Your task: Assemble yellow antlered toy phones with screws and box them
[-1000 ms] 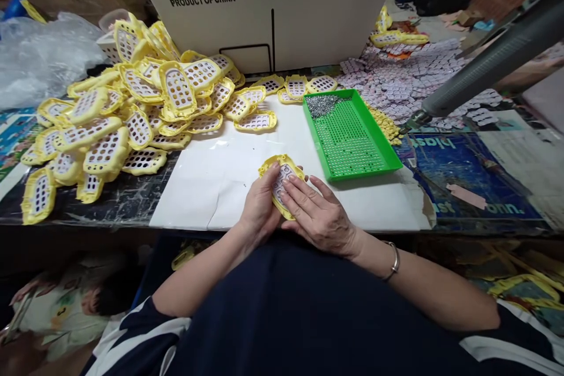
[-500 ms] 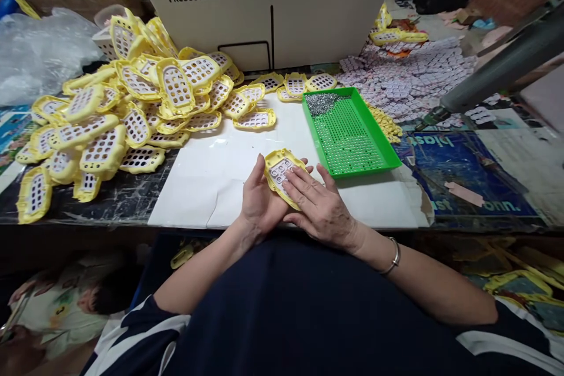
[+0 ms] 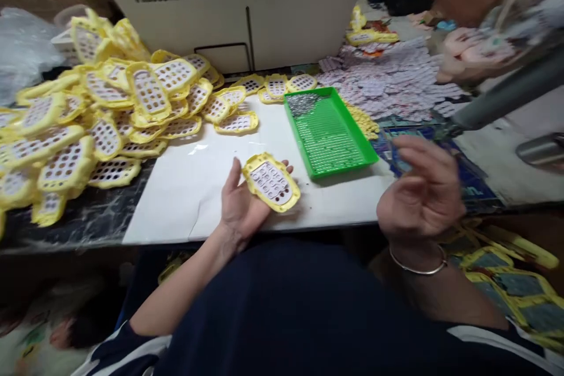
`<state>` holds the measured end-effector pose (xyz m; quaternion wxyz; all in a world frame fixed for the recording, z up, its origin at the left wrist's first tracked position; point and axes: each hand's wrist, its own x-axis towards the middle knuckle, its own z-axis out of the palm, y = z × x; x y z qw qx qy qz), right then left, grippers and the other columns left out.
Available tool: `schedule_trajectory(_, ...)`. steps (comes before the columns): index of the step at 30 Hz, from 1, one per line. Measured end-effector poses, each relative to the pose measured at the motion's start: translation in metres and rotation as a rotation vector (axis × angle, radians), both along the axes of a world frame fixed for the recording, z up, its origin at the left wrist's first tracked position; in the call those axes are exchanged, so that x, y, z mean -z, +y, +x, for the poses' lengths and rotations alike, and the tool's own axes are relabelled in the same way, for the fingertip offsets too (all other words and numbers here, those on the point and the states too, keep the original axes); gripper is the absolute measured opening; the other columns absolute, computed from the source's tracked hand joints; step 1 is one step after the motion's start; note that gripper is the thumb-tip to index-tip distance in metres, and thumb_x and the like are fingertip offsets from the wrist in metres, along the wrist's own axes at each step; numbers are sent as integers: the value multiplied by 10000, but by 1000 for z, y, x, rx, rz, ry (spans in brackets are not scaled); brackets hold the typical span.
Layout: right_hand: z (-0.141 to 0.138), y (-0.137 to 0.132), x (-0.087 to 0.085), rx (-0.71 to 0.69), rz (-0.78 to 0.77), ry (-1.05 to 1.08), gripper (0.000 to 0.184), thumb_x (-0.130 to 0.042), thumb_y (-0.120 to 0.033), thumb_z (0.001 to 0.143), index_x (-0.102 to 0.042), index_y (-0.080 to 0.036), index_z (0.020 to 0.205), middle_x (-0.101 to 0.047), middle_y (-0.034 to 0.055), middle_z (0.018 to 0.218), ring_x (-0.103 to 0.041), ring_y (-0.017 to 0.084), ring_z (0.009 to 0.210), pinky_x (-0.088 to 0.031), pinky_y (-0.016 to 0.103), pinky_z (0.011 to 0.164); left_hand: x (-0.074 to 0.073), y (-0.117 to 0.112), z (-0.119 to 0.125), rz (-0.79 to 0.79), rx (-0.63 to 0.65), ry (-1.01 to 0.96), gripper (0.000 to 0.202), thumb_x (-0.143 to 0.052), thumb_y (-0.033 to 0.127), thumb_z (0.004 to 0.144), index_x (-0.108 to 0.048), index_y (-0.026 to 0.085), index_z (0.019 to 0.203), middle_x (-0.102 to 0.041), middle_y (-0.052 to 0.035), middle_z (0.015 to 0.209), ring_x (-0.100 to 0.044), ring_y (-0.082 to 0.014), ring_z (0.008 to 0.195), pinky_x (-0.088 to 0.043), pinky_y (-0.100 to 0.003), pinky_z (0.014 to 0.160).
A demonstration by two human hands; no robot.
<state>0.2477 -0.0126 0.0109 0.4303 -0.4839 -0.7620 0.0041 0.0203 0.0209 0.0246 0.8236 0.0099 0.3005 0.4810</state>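
My left hand [image 3: 244, 208] is closed around a yellow plastic casing [image 3: 288, 204] with a white keypad piece [image 3: 271, 181] set inside it. The fingers lie beneath the casing and the thumb stands up at its left side. Several dark holes show at the keypad's lower right end. My right hand [image 3: 420, 194] is raised off to the right, past the table's front edge, away from the casing. Its fingers look loosely curled but are smeared by motion, and I cannot make out anything in them.
A green tray [image 3: 314, 173] with small metal screws [image 3: 304, 104] sits right of centre. Yellow casings [image 3: 106, 135] are heaped at left. White keypad pieces [image 3: 388, 79] lie back right, beside a grey angled tool [image 3: 497, 97]. A large carton [image 3: 229, 12] stands behind.
My right hand has left the keypad and swung far to the right. My left hand still holds the casing, now showing more of its keypad. The camera view has shifted to the right.
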Motion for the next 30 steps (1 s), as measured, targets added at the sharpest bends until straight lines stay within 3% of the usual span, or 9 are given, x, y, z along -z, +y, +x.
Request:
schedule_trajectory(4,59,3,-11,208,81,7,439,-476,-521,887,-590,-221,1187,-632,97,1056,-617,263,1012,-509,445,807,1,-1,-1,-4,-25,20,640,-377,534,899,-473,79,1338,-690,-220,1084,-668,-308,1005,-461,-519,964)
schedule_trajectory(7,99,7,-14,459,207,168,384,-374,-475,935,-568,-231,1160,-613,98,1017,-608,247,952,-491,416,776,6,-1,1,67,6,15,746,-441,552,868,-356,59,1421,-657,-254,1147,-653,-341,1040,-516,-497,896)
schedule_trajectory(9,114,14,-11,565,144,228,329,-328,-386,949,-581,-220,1076,-619,95,969,-603,233,900,-476,398,776,9,-1,4,129,33,9,822,-493,553,844,-280,43,1452,-638,-277,1167,-646,-362,1050,-550,-480,837)
schedule_trajectory(13,119,38,0,482,-177,80,152,-497,-220,812,-638,-176,775,-655,65,803,-601,210,787,-460,334,735,11,-3,9,195,68,7,882,-541,518,835,-178,38,1479,-645,-288,1140,-654,-372,1024,-577,-469,786)
schedule_trajectory(18,107,67,5,377,-352,-39,56,-635,-122,669,-651,-160,631,-676,75,783,-592,208,816,-435,304,771,10,-1,13,195,77,26,866,-532,489,850,-157,27,1479,-655,-289,1117,-655,-374,1010,-584,-473,771)
schedule_trajectory(24,110,77,6,416,-406,-5,118,-597,-146,734,-673,-149,644,-675,66,756,-584,174,760,-425,300,753,11,2,10,168,77,75,785,-508,500,854,-279,36,1445,-664,-280,1103,-665,-366,996,-581,-475,781)
schedule_trajectory(30,103,40,-2,461,-360,179,139,-552,-228,788,-649,-143,738,-667,25,702,-593,140,641,-456,262,604,7,4,13,95,30,109,657,-402,541,882,-483,49,1309,-697,-247,1043,-694,-338,941,-589,-450,750)
